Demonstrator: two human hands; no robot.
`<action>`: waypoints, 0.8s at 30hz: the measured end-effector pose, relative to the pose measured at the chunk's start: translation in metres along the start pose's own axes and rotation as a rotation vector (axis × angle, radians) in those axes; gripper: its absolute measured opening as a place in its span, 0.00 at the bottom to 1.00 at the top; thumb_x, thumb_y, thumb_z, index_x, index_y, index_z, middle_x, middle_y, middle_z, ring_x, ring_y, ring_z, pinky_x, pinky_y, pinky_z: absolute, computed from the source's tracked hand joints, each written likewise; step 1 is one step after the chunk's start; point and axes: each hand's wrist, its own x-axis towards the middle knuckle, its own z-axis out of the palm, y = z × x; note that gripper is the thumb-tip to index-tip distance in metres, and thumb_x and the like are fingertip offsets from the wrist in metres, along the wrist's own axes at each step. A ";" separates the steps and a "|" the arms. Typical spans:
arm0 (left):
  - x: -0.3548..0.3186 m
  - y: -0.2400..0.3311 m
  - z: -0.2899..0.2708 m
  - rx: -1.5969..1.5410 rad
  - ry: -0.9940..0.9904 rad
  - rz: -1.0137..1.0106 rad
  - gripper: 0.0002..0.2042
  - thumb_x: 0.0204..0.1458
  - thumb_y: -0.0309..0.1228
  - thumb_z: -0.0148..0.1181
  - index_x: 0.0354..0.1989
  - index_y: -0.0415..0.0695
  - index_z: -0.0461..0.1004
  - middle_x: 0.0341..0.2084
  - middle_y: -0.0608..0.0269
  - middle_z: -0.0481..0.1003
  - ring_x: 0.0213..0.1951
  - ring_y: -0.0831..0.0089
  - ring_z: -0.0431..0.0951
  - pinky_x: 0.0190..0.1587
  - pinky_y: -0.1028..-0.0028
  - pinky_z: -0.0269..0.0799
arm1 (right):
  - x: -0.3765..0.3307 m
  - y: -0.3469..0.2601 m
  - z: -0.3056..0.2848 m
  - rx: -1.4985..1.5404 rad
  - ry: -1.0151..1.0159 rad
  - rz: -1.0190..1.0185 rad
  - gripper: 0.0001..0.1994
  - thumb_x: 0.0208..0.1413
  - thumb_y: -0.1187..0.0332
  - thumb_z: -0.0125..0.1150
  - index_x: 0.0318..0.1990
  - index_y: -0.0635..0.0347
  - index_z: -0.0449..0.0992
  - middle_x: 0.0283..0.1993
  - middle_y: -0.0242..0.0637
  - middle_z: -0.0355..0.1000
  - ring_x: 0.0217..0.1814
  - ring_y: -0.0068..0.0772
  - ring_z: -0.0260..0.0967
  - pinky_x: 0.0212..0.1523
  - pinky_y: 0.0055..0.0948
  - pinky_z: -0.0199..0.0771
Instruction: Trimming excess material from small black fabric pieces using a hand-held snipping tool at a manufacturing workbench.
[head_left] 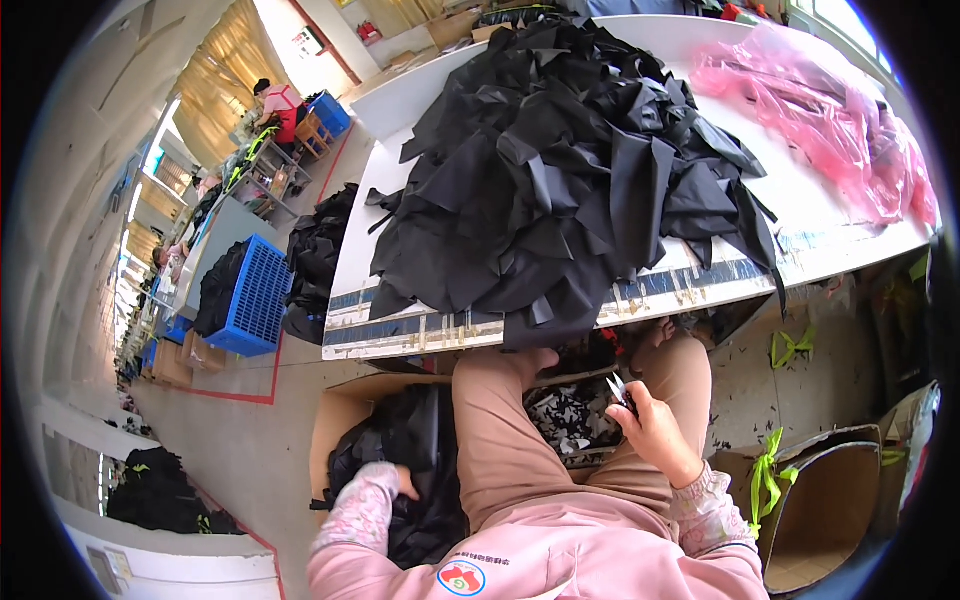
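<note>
The left hand (407, 484) is largely covered by its sleeve (362, 500) and the black cloth (425, 430), so whether anything is gripped cannot be told. The handles of the snips (622, 393) are mostly hidden by the right hand (657, 432). Much of the box (333, 420) is masked by the cloth and the left arm. The middle of the table (350, 290) is buried under the pile (540, 180). What is wrapped in the pink bag (800, 90) is blurred by the plastic. Single scraps (570, 412) cannot be made out clearly. The shirt (640, 560) is cut off by the lower edge. The far co-worker's (285, 110) work is too small to be identified.
</note>
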 end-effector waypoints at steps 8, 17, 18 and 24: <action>-0.073 0.078 -0.247 -0.746 1.626 0.489 0.15 0.48 0.37 0.65 0.40 0.40 0.75 0.29 0.56 0.75 0.33 0.64 0.77 0.40 0.66 0.73 | -0.006 -0.005 0.008 0.032 0.026 -0.014 0.15 0.55 0.64 0.62 0.41 0.62 0.65 0.25 0.50 0.72 0.29 0.57 0.71 0.26 0.43 0.69; -0.080 0.094 -0.289 -0.630 1.735 0.452 0.08 0.42 0.32 0.69 0.26 0.42 0.78 0.27 0.57 0.73 0.31 0.59 0.75 0.35 0.65 0.71 | -0.018 0.004 -0.003 0.050 -0.006 0.064 0.14 0.51 0.67 0.66 0.39 0.65 0.69 0.24 0.48 0.72 0.25 0.47 0.71 0.25 0.35 0.69; -0.090 0.093 -0.283 -0.683 1.742 0.509 0.07 0.41 0.31 0.69 0.25 0.43 0.78 0.27 0.56 0.73 0.32 0.58 0.75 0.36 0.65 0.71 | -0.018 0.004 -0.004 0.045 -0.025 0.098 0.14 0.51 0.68 0.67 0.39 0.65 0.70 0.25 0.46 0.72 0.24 0.41 0.72 0.26 0.31 0.69; -0.146 0.129 -0.225 -0.952 1.600 0.893 0.06 0.42 0.26 0.70 0.25 0.40 0.77 0.28 0.66 0.70 0.27 0.77 0.71 0.31 0.79 0.68 | 0.007 -0.011 0.014 0.211 -0.016 -0.099 0.14 0.52 0.75 0.62 0.47 0.63 0.71 0.28 0.41 0.72 0.26 0.33 0.68 0.31 0.27 0.70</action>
